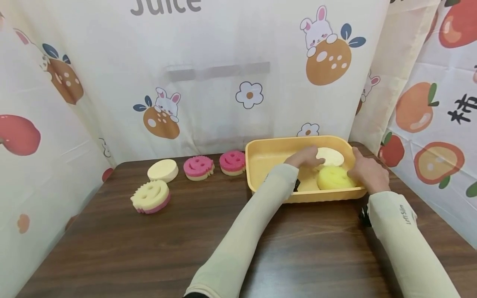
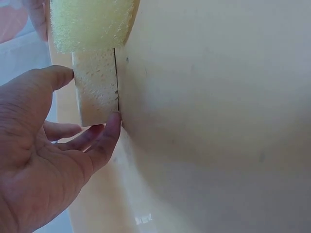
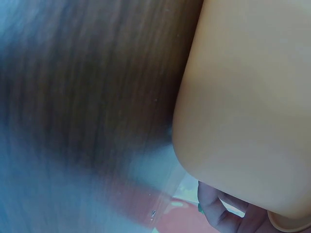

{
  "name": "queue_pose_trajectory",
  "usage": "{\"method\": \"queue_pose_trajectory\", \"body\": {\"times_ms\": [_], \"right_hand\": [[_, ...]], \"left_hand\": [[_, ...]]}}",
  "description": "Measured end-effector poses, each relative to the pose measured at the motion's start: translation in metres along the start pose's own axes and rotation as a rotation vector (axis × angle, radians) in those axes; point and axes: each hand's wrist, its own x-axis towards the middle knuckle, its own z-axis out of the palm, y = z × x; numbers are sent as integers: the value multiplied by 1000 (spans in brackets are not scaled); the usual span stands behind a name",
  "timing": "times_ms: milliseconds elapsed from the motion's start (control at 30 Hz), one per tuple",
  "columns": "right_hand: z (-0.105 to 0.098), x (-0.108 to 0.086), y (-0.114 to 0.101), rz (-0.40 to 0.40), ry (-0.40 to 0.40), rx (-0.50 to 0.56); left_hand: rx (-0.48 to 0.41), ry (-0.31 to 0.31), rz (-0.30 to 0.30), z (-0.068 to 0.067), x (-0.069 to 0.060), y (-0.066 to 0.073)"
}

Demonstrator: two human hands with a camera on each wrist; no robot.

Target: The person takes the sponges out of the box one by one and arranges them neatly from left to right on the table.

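Note:
In the head view, a yellow tray (image 1: pixel 268 165) holds a cream oval sponge (image 1: pixel 331 157) and a bright yellow sponge (image 1: pixel 334 178) in its right half. My left hand (image 1: pixel 306 157) reaches into the tray. The left wrist view shows the left hand (image 2: pixel 58 141) with thumb and fingers curled round the cream sponge (image 2: pixel 97 87), under the yellow sponge (image 2: pixel 92 24). My right hand (image 1: pixel 369 171) is at the tray's right wall beside the yellow sponge. In the right wrist view, fingers of the right hand (image 3: pixel 228 208) show along the tray's outer side; their grip is partly hidden.
Left of the tray on the brown table (image 1: pixel 179 248) lie two pink-topped face sponges (image 1: pixel 198 166) (image 1: pixel 232 161), a cream oval sponge (image 1: pixel 163 170) and a cream-topped face sponge (image 1: pixel 150 195). Printed curtains (image 1: pixel 223 41) stand behind and at both sides.

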Motion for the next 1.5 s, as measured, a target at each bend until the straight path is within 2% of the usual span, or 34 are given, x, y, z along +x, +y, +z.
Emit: {"method": "queue_pose_trajectory", "body": {"times_ms": [300, 500, 667, 933, 1500], "right_hand": [[0, -1, 1, -11, 34, 1], [0, -3, -1, -19, 25, 6], [-2, -2, -2, -2, 11, 0], [-1, 1, -3, 22, -11, -4], [2, 3, -2, 18, -7, 11]], "left_hand": [[16, 0, -33, 2, 0, 2], [-18, 5, -55, 2, -3, 1], [-51, -3, -29, 0, 0, -2], [-84, -25, -28, -1, 8, -4], [-186, 46, -4, -2, -1, -1]]}}
